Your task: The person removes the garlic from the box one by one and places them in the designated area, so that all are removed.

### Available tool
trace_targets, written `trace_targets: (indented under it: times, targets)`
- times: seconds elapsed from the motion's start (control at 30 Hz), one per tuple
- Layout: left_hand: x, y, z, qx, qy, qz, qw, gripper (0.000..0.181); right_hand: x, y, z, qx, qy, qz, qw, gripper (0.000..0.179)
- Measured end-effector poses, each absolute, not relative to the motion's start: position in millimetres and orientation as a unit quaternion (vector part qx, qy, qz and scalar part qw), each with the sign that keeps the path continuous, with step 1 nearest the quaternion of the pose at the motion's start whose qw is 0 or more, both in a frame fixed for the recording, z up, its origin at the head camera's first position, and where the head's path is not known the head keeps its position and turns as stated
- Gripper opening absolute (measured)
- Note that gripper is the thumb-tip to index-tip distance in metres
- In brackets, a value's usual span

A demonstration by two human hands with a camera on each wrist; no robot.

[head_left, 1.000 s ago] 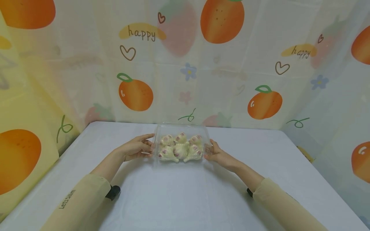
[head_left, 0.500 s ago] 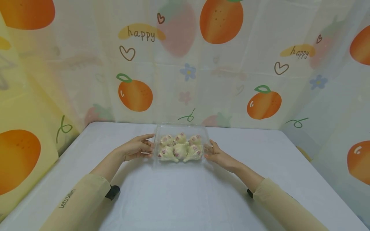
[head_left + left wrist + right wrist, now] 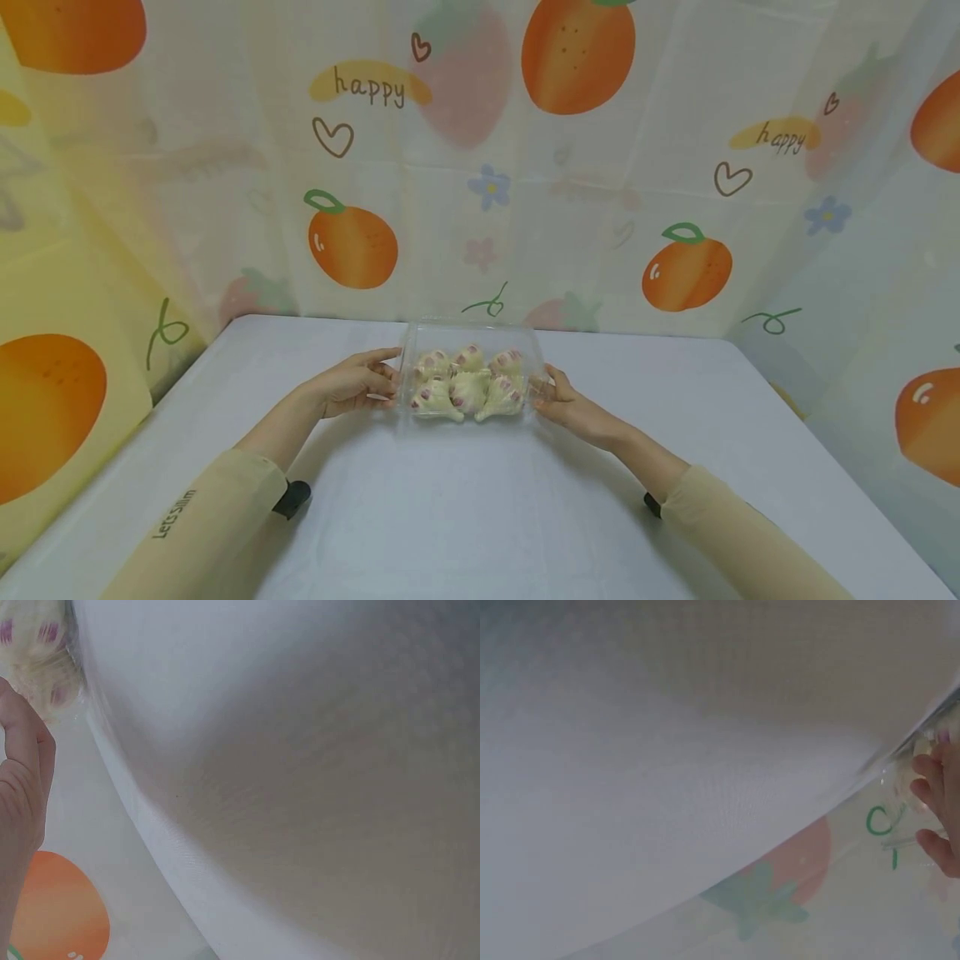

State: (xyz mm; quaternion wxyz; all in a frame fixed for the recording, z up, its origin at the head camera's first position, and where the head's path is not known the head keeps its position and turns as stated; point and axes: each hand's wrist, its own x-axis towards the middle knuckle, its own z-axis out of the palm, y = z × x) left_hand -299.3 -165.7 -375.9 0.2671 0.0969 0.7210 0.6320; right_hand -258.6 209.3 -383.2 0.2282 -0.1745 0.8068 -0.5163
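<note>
A clear plastic box (image 3: 480, 336) sits toward the back of the white table, with several cream-coloured, purple-marked bulb-shaped pieces (image 3: 469, 390) inside. They look like garlic bulbs, some with pointed ends toward me. My left hand (image 3: 356, 386) holds the box's left side, index finger stretched to the upper rim and the other fingers bent at the wall. At the right side, my right hand (image 3: 573, 408) grips the edge between thumb and fingers. In the left wrist view part of the left hand (image 3: 22, 765) shows beside the pieces; the right wrist view catches the right fingertips (image 3: 930, 791) at the box.
A white cloth covers the table (image 3: 457, 517). Behind it hangs a pale curtain (image 3: 570, 192) printed with oranges, strawberries and hearts, which wraps round both sides. A black wrist device (image 3: 292, 499) shows below the left sleeve (image 3: 210, 517).
The box stays in place between both hands. My right hand and forearm have shifted very slightly to the right; the left hand has not visibly moved.
</note>
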Motion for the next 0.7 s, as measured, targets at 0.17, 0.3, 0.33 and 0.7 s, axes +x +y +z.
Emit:
trace_targets:
  times: [0.17,0.3,0.33,0.7]
  targets:
    - [-300.2,-165.4,-375.6,0.093,0.723,0.630,0.267,0.082,-257.8,209.0,-382.9,-0.173,0.802,-0.524,0.230,0.078]
    - [-300.1,-165.0,-374.9,0.092,0.725,0.628,0.268,0.082,-258.0,209.3,-383.5,-0.177,0.800,-0.525,0.229,0.077]
    - [-300.0,-165.0,-374.8,0.092,0.725,0.628,0.268,0.082,-258.1,209.4,-383.6,-0.177,0.800,-0.525,0.229,0.077]
    - [-298.4,-165.1,-373.8,0.093,0.725,0.629,0.267,0.082,-258.5,212.0,-384.8,-0.166,0.819,-0.506,0.213,0.076]
